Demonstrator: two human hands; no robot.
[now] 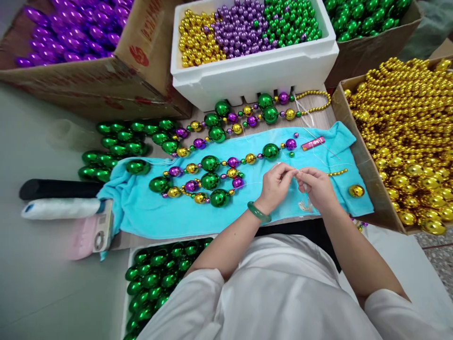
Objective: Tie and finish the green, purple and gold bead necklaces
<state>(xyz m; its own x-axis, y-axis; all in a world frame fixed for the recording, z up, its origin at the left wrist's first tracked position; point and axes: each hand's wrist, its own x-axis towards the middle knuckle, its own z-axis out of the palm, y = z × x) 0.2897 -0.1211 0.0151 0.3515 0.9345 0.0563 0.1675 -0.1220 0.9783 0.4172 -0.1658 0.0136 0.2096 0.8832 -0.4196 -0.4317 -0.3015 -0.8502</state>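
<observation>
My left hand (278, 185), with a green bangle (259, 212) at the wrist, is closed in a pinch. A thin white thread (251, 183) runs into it from a bead necklace (210, 181) on the turquoise towel (177, 218). My right hand (315, 185) also pinches, its fingertips meeting the left ones; what lies between them is hidden. Beside the right hand a short row of small gold beads (339, 173) lies on the towel. A large gold bead (356, 191), a small purple bead (296, 135) and a pink label-like packet (313, 144) rest nearby.
Behind the towel lies another bead necklace (217, 134). A white foam box (255, 78) holds gold, purple and green beads. Cardboard boxes hold purple beads (78, 33), green beads (364, 21) and gold bead strings (414, 123). More green beads (155, 278) fill a tray at lower left.
</observation>
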